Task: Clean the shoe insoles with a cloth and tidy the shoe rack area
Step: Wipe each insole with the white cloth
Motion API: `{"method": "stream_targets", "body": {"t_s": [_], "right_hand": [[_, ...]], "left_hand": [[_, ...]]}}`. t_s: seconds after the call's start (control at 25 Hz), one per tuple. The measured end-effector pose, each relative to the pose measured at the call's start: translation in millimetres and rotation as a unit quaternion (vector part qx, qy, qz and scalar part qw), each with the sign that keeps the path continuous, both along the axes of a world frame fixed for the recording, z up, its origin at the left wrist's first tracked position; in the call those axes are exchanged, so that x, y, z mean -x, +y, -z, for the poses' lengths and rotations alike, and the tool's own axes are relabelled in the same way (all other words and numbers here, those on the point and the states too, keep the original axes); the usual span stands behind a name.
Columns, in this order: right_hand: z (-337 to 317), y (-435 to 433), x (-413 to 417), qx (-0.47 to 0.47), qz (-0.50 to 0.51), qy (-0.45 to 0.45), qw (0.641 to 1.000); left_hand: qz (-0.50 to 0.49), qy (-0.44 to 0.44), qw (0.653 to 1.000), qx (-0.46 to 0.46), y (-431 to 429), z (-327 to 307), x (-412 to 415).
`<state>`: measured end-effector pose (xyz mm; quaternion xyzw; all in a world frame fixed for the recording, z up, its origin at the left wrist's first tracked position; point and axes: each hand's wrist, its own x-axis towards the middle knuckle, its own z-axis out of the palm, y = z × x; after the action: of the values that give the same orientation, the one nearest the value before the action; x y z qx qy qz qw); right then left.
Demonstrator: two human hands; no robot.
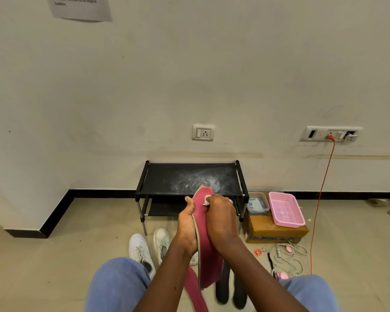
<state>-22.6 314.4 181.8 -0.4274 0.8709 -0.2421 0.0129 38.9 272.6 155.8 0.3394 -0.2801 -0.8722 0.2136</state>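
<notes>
sneakers (142, 251) lie before the rack (189, 176), basket (284, 209) on box (273, 233) to its right.

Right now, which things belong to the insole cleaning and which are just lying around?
Job: red insole in the left hand, white cloth in the right hand, second red insole, white sneakers, shoe rack.
Lying about: pink basket, cardboard box, tangled cable, orange cord.

Red insole (204, 233), white cloth (207, 200), pink basket (286, 209).

Two white sneakers (141, 249) (162, 242), two red insoles (200, 212) (195, 291), two black insoles (223, 287) (240, 293), one pink basket (286, 209).
</notes>
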Motion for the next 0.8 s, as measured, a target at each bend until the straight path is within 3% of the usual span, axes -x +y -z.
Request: {"method": "stream_targets", "body": {"t_s": [0.12,0.28,0.44,0.6,0.8], "right_hand": [[1,-2,-6,-0.003,0.013,-0.028,1.000],[-7,9,-17,0.114,-0.033,-0.114,0.986],[-10,17,-23,0.158,-0.098,-0.107,0.977],[-5,14,-17,0.122,-0.102,-0.076,0.984],[1,7,-11,0.005,-0.019,-0.018,1.000]], "left_hand": [[0.000,0.005,1.000,0.003,-2,5,1],[-0.012,0.013,1.000,-0.014,-12,5,-1],[-0.006,0.030,0.999,-0.029,-22,2,-1],[-0.018,0.024,0.999,-0.017,-22,0,3],[-0.020,-0.012,1.000,0.008,-25,6,4]]}}
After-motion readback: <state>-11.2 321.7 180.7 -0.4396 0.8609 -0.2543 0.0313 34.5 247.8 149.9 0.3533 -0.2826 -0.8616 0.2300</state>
